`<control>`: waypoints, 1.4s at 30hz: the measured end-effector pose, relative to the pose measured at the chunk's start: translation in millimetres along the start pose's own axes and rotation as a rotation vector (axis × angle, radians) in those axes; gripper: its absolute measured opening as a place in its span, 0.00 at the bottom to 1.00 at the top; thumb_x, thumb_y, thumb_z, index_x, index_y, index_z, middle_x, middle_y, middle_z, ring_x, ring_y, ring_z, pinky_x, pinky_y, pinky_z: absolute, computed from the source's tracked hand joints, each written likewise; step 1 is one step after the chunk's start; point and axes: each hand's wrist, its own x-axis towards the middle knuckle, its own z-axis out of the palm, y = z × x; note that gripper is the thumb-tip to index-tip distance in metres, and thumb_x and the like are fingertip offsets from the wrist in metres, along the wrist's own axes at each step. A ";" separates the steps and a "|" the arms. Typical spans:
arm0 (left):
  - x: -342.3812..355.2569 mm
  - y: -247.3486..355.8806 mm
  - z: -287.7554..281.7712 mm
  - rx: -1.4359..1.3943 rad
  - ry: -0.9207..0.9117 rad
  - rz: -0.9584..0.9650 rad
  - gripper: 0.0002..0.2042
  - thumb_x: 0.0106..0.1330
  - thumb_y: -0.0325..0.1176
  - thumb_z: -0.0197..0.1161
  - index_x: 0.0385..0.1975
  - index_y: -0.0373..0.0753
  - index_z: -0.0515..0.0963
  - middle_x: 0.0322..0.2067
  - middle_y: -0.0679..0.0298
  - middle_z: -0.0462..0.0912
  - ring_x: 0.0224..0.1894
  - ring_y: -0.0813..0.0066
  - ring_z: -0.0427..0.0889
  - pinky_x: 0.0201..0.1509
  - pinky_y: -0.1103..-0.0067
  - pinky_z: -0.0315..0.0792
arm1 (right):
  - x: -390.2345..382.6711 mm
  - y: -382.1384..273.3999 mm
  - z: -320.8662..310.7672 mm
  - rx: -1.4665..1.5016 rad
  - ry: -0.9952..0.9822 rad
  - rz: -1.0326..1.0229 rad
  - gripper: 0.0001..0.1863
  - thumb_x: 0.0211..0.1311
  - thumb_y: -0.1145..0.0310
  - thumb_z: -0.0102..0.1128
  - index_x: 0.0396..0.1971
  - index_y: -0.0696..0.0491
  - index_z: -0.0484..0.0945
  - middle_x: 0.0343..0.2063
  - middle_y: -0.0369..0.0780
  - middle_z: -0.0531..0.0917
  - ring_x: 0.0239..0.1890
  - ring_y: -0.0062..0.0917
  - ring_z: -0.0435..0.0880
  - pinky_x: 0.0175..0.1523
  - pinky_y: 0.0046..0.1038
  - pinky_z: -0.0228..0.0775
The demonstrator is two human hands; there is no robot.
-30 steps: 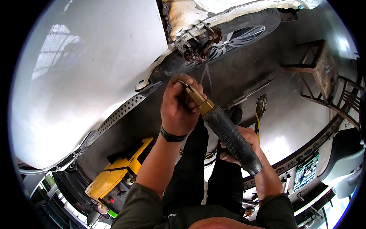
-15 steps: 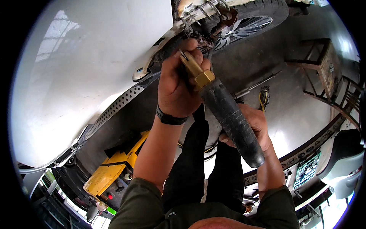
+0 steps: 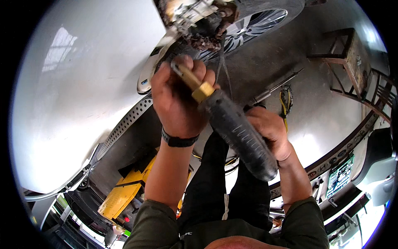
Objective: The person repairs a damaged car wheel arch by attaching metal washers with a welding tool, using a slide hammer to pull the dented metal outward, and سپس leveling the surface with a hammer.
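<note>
Left hand (image 3: 180, 97): fingers curled in around the slotted brass nose of a black-sleeved hand tool (image 3: 242, 133); thumb on the near side. Right hand (image 3: 269, 128): closed on the sleeve's lower half from behind; fingertips hidden, so their exact wrap cannot be told. Tool is held slantwise between the two hands, brass hex collar (image 3: 203, 92) just below the left fingers.

Step in hand, as judged: tool being handled at its nose end. Contact between nose and car is not visible. Any next move would seem to call for the nose steadied by the left fingers, the weight carried by the right.

Past the left fingertips: rusted, torn metal (image 3: 203, 41) and an alloy wheel (image 3: 257, 27). Left of them: white car panel (image 3: 91, 83), perforated running board (image 3: 124, 124) lower down. Right of the right fingers, on the floor: long metal rod (image 3: 280, 85), black-and-yellow item (image 3: 286, 101); farther out, worn stool (image 3: 352, 62).

Markings: ridges moulded on the sleeve, no lettering made out there. Small blue mark is seen on the car trim (image 3: 144, 85) beside the left fingers; round emblems on the dark curved band (image 3: 325, 167), far right.
</note>
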 end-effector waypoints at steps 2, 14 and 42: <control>-10.2 -7.4 9.5 0.131 0.157 0.000 0.17 0.77 0.53 0.49 0.39 0.45 0.71 0.29 0.70 0.66 0.31 0.78 0.64 0.35 0.78 0.64 | -11.4 1.8 -1.7 -0.091 -0.042 -0.039 0.24 0.49 0.63 0.71 0.49 0.54 0.84 0.32 0.42 0.85 0.34 0.38 0.84 0.43 0.36 0.72; -58.2 -47.4 -5.1 -0.073 0.336 -0.272 0.12 0.76 0.43 0.52 0.40 0.41 0.75 0.30 0.66 0.76 0.26 0.77 0.72 0.29 0.77 0.69 | -98.4 -64.3 -48.8 -0.377 -0.103 0.042 0.21 0.52 0.68 0.60 0.48 0.55 0.84 0.34 0.42 0.83 0.38 0.38 0.83 0.47 0.38 0.73; 106.2 -412.6 181.1 0.552 0.238 -0.804 0.10 0.71 0.34 0.57 0.44 0.35 0.79 0.40 0.60 0.82 0.41 0.68 0.81 0.49 0.73 0.80 | -292.9 -19.8 -373.5 0.020 1.305 0.639 0.31 0.54 0.68 0.79 0.56 0.62 0.77 0.41 0.40 0.87 0.42 0.17 0.81 0.52 0.24 0.76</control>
